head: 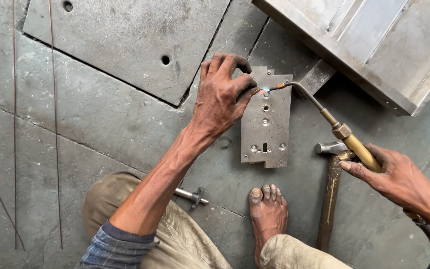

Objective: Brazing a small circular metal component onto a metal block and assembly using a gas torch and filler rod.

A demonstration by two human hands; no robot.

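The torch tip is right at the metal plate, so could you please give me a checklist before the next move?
1. Right hand grips torch firmly: ok.
2. Torch tip on metal plate near its top edge: ok.
3. Left hand clear of the tip: not ok, fingers beside it.
4. Bare foot clear of plate: ok, though close.
5. Hammer out of the way: ok.
6. Flame lit: cannot tell.

A brass-coloured torch (357, 144) is showing a blue flame (266, 90) over a grey metal plate (266, 132); the trousers (185, 239) are looking khaki.
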